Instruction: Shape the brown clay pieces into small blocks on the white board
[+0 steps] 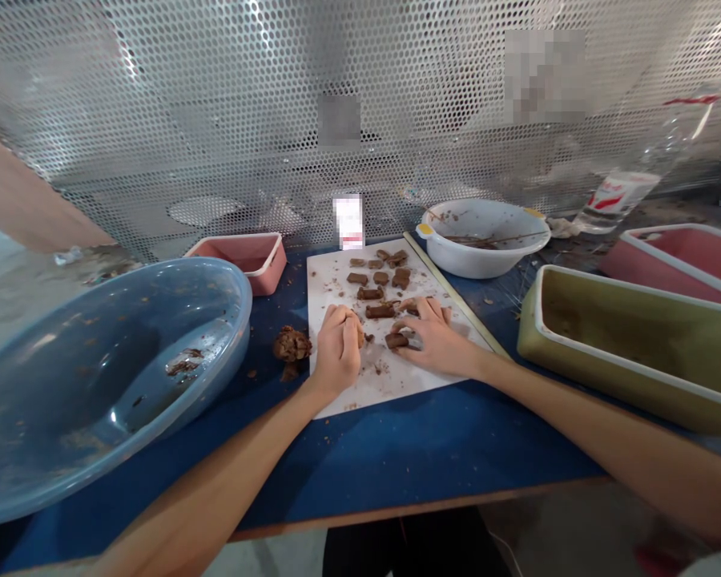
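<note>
A white sheet (pixel 390 383) lies on the blue table and bears several small brown clay-like blocks (pixel 380 311), arranged in rough rows with crumbs among them. My left hand (pixel 340 344) rests at the sheet's left side, its fingers curled closed; whatever is inside is hidden. At the right, my right hand (pixel 436 336) has its thumb and forefinger around a short brown block (pixel 396 340) on the sheet. Its other fingers reach over another brown piece, partly covered. A rough brown lump (pixel 292 344) sits left of my left hand.
A large blue basin (pixel 156 433) stands at the left, a pink tray (pixel 270 268) behind it. A white basin (pixel 484 260) with thin sticks, a plastic bottle (pixel 622 192), a green trough (pixel 625 369) and a pink trough (pixel 678 236) occupy the right. Perforated metal (pixel 228 104) closes the back.
</note>
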Motion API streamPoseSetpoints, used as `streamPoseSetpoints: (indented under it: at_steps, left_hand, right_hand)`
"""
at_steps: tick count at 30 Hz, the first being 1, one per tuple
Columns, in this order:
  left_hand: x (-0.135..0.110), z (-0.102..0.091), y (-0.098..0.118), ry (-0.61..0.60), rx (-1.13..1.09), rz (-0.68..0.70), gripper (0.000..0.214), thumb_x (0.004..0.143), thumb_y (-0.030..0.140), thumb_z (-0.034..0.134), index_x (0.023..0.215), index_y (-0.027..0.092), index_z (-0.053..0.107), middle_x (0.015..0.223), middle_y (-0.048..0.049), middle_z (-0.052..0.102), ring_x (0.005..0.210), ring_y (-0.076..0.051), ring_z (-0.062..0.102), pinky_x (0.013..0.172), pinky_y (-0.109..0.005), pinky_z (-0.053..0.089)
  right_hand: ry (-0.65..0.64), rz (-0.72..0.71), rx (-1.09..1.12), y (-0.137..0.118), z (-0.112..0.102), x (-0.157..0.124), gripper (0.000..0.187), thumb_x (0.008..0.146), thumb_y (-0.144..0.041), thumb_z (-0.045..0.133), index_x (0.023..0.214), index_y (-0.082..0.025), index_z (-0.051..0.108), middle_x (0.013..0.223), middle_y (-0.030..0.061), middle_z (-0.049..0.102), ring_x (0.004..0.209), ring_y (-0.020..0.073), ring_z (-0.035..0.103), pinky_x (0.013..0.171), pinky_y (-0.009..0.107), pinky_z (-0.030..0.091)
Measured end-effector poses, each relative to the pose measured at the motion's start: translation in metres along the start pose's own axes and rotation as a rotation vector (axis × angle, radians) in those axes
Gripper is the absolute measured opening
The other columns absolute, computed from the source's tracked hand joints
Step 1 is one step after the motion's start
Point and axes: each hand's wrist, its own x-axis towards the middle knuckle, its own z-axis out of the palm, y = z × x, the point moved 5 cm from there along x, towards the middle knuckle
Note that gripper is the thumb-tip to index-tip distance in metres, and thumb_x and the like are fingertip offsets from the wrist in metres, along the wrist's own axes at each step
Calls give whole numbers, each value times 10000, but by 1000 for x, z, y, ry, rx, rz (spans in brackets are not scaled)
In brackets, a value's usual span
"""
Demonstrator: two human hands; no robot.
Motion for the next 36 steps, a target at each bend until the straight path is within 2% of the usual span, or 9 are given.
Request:
streamPoseSetpoints:
  at_steps: [3, 6, 9, 22, 28, 32, 36]
  left_hand:
    - [0, 0, 1, -2, -1, 13, 498, 1145, 263, 300, 658, 242, 406, 785, -68, 550, 862, -239, 528, 843, -416, 466]
    - [1, 0, 2, 1, -5, 19, 497, 1146, 251, 302, 660, 241, 405, 779, -65, 546, 861, -238, 522, 840, -414, 458]
    - [1, 0, 3, 3, -9, 27, 480, 1144, 235, 307, 674, 240, 404, 779, -59, 542, 851, -233, 514, 833, -410, 451]
    - [1, 0, 2, 8, -35, 51, 476, 1147, 206, 316, 682, 231, 415, 786, -43, 524, 851, -223, 504, 824, -408, 422]
    - [0, 1, 1, 5, -43, 40, 479, 1148, 217, 317, 680, 233, 419, 782, -46, 528, 849, -225, 504, 826, -415, 428]
    - [0, 1, 1, -1, -52, 49, 484, 1148, 212, 313, 674, 233, 412, 773, -47, 524, 855, -227, 505, 817, -417, 424]
    - [0, 0, 2, -2, -37, 54, 484, 1150, 220, 309, 677, 234, 417, 785, -50, 527, 859, -228, 509, 816, -420, 431]
  right_hand:
    - [-7, -8, -5, -1, -2, -1, 324, 900, -542, 776, 1109, -295, 758, 1482, 130, 519, 1392, 428, 443, 1107, 709, 399]
    - [-21, 1, 9, -1, -3, -2, 374, 1012, -636, 609, 1124, -312, 760, 1493, 115, 512, 1397, 410, 446, 1122, 709, 389]
    - [-40, 17, 28, 1, -3, -2, 413, 1079, -613, 474, 1130, -318, 758, 1492, 115, 511, 1420, 407, 432, 1123, 700, 390]
    - [-62, 27, 77, -5, -7, -3, 317, 986, -576, 646, 1119, -294, 705, 1456, 117, 507, 1384, 405, 442, 1131, 677, 387]
    - [-56, -14, 29, -12, -13, -9, 332, 895, -472, 770, 1142, -292, 642, 1454, 106, 516, 1423, 388, 436, 1174, 653, 387]
    - [-35, -60, -2, -14, -16, -14, 371, 889, -478, 784, 1169, -294, 625, 1460, 107, 522, 1407, 380, 463, 1173, 636, 400]
    - [-20, -92, 28, -11, -18, -17, 307, 926, -441, 749, 1169, -297, 630, 1457, 98, 535, 1413, 374, 457, 1171, 644, 382]
